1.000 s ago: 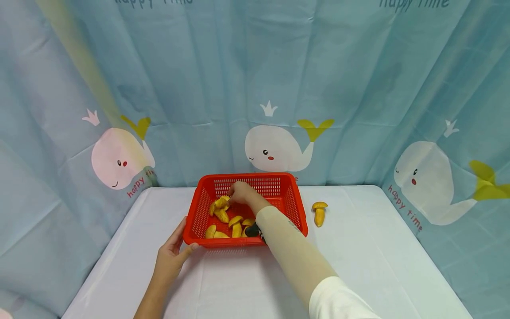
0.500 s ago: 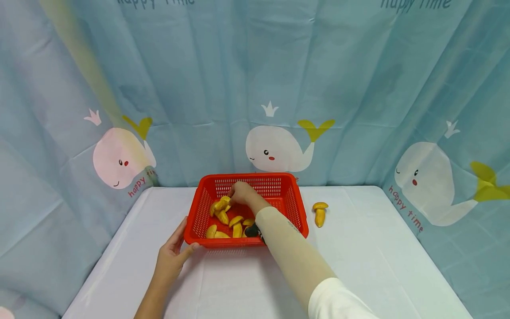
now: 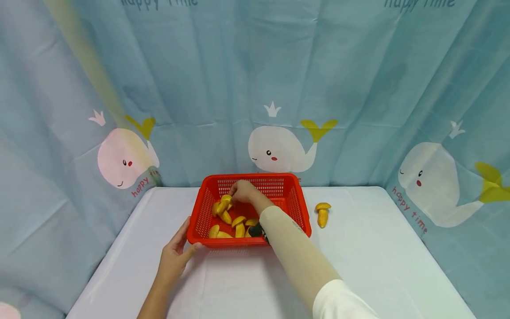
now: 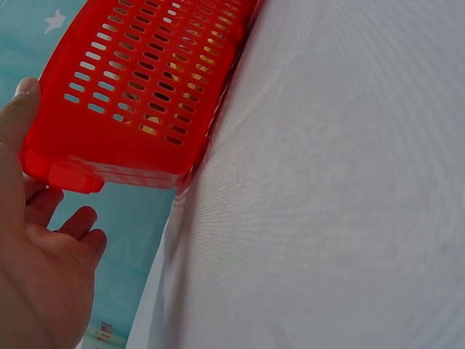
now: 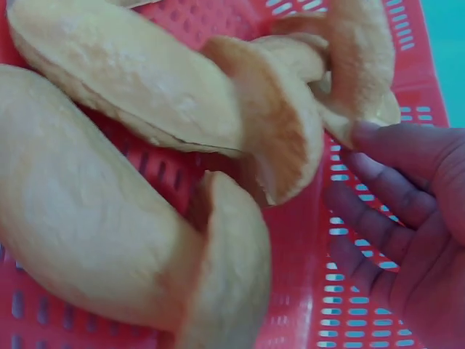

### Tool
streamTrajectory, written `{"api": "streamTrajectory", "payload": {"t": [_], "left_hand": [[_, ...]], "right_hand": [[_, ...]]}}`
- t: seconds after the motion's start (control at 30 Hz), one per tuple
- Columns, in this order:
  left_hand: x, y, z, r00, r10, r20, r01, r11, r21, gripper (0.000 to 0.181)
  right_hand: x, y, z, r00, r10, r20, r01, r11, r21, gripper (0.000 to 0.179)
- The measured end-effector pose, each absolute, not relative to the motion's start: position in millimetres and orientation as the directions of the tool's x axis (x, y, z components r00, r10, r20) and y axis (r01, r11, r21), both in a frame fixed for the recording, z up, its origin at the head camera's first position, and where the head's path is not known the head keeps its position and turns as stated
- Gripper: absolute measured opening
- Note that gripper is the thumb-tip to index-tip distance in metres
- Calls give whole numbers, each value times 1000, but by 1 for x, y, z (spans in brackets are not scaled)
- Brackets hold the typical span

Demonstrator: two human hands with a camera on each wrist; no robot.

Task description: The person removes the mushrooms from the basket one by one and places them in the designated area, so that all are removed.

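A red plastic basket (image 3: 248,242) with slotted walls stands on the white table and holds several yellow toy mushrooms (image 3: 239,226). My left hand (image 3: 173,257) grips the basket's near left corner, thumb on the front and fingers along the left side. In the left wrist view the thumb lies against the slotted wall. Inside the basket, my right hand (image 3: 244,191) pinches the edge of a mushroom (image 5: 360,58) between thumb and forefinger, its other fingers loosely bent. Two large mushrooms (image 5: 138,80) lie close to the right wrist camera. The right forearm covers the basket's near right part.
One more yellow mushroom (image 3: 322,215) lies on the white tablecloth (image 3: 366,248), right of the basket. A blue curtain (image 3: 215,88) printed with whales hangs behind the table and at both sides. A black wrist device (image 3: 256,230) shows under the right forearm.
The mushroom at my right fingertips has tilted slightly. Everything in the head view has shifted a little to the right. The left hand keeps its place on the basket.
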State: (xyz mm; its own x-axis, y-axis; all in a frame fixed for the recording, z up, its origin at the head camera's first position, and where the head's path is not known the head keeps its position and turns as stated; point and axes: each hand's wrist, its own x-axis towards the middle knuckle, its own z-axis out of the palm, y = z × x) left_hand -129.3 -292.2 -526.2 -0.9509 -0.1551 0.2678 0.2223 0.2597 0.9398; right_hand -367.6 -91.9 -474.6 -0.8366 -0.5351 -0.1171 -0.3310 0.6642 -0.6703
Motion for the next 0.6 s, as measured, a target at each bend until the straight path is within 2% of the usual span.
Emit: {"api": "streamTrajectory", "payload": {"t": [0.6], "left_hand": [[-128,-293,-528,-951,-149,271,224,272,936,82]], "right_hand": [[-357,-61,-418,-796,-602,66,-472,548,-691,13]]}}
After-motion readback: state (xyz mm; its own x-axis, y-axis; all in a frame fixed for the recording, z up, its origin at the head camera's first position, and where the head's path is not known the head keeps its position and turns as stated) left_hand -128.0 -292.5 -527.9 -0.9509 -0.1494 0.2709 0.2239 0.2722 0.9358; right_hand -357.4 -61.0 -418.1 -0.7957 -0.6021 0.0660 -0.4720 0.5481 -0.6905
